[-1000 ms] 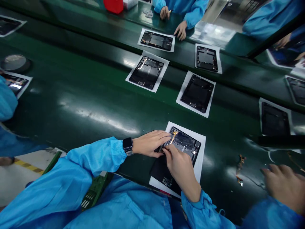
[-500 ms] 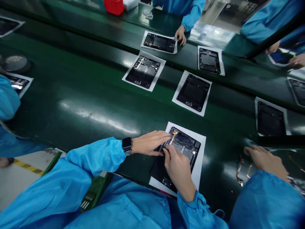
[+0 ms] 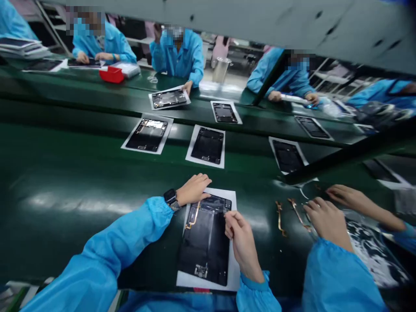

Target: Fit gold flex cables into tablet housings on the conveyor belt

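Observation:
An open black tablet housing (image 3: 211, 242) lies on a white sheet (image 3: 185, 279) in front of me. A thin orange flex cable (image 3: 194, 216) runs along its upper left side, bent at the lower end. Fingers stretched out, my left hand (image 3: 192, 189) lies over the upper left corner of the housing and sheet; a dark watch sits on that wrist. My right hand (image 3: 239, 234) is at the upper right edge of the housing, thumb and fingertips pressed together. Whatever those fingertips hold, if anything, is too small to make out.
Loose flex cables (image 3: 280, 219) lie to the right, near a co-worker's hands (image 3: 329, 216) and a clear bag (image 3: 373, 251). Other housings (image 3: 208, 145) on sheets line the green bench. A dark slanted post (image 3: 354, 149) crosses at right. Across, a person's hand (image 3: 187, 86) holds a sheet's edge.
My view has tilted up. My right hand has moved from the cable to the housing's right edge. My left hand has shifted to the upper corner. The cable now lies along the left side.

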`<state>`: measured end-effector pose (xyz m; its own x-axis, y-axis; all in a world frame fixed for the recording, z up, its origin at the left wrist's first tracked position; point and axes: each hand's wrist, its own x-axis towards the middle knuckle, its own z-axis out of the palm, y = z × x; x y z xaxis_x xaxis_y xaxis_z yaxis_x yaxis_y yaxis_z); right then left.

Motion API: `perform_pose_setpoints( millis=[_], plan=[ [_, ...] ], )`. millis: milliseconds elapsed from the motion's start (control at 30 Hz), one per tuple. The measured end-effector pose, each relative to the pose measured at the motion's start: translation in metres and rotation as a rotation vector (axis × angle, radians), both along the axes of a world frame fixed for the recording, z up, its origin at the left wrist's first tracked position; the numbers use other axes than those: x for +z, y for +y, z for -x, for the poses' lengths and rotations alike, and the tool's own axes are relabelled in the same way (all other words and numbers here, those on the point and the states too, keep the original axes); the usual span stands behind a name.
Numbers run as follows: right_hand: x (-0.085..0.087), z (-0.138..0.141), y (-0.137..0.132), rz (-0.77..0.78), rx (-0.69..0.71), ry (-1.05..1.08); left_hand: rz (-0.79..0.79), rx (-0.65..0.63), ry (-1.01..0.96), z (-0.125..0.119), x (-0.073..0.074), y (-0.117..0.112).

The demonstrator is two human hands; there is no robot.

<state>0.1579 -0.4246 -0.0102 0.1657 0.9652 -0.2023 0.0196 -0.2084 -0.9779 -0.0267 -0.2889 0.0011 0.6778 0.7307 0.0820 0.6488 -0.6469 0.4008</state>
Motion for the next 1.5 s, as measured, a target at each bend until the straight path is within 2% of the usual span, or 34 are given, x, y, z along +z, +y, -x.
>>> perform_pose_setpoints(
  millis=[67, 100, 167, 233, 300, 367, 433, 500, 600, 667, 767, 867, 933, 1033, 1167, 1267, 1367, 1500],
  plan=[
    [0.002, -0.025, 0.009, -0.072, 0.010, -0.212, 0.044, -0.004, 0.064, -0.009, 0.000, 0.012],
    [0.003, -0.043, 0.014, -0.110, -0.028, -0.355, 0.054, -0.016, 0.083, -0.011, 0.000, 0.014],
    [0.003, -0.086, 0.027, -0.123, -0.198, -0.671, 0.049, -0.063, 0.110, -0.011, -0.001, 0.015],
    [0.000, -0.131, 0.039, -0.038, -0.379, -0.916, 0.018, -0.110, 0.135, -0.009, -0.002, 0.013],
    [-0.007, -0.170, 0.049, 0.029, -0.442, -1.040, -0.034, -0.135, 0.160, -0.010, -0.003, 0.018],
    [-0.015, -0.194, 0.057, 0.038, -0.425, -1.103, -0.089, -0.131, 0.189, -0.016, -0.003, 0.035],
    [-0.021, -0.204, 0.061, 0.012, -0.389, -1.115, -0.144, -0.103, 0.219, -0.030, 0.001, 0.066],
    [-0.025, -0.205, 0.062, -0.033, -0.341, -1.085, -0.193, -0.063, 0.240, -0.051, 0.009, 0.108],
    [-0.028, -0.204, 0.059, -0.165, -0.264, -1.013, -0.256, 0.002, 0.246, -0.091, 0.027, 0.172],
    [-0.031, -0.204, 0.058, -0.261, -0.245, -0.986, -0.291, 0.040, 0.244, -0.117, 0.040, 0.207],
    [-0.037, -0.208, 0.058, -0.324, -0.248, -0.981, -0.323, 0.087, 0.246, -0.146, 0.053, 0.241],
    [-0.041, -0.211, 0.059, -0.336, -0.272, -0.953, -0.323, 0.133, 0.263, -0.155, 0.055, 0.257],
    [-0.040, -0.211, 0.060, -0.298, -0.307, -0.906, -0.306, 0.137, 0.290, -0.143, 0.054, 0.259],
    [-0.030, -0.207, 0.060, -0.145, -0.321, -0.798, -0.255, 0.074, 0.360, -0.099, 0.052, 0.246],
    [-0.018, -0.200, 0.062, -0.011, -0.259, -0.646, -0.163, -0.061, 0.500, -0.015, 0.049, 0.195],
    [-0.016, -0.193, 0.064, -0.017, -0.226, -0.576, -0.147, -0.096, 0.585, 0.029, 0.040, 0.153],
    [-0.015, -0.185, 0.063, -0.053, -0.206, -0.567, -0.173, -0.091, 0.620, 0.043, 0.030, 0.130],
    [-0.012, -0.175, 0.061, -0.075, -0.173, -0.569, -0.221, -0.097, 0.635, 0.041, 0.022, 0.122]
  ],
)
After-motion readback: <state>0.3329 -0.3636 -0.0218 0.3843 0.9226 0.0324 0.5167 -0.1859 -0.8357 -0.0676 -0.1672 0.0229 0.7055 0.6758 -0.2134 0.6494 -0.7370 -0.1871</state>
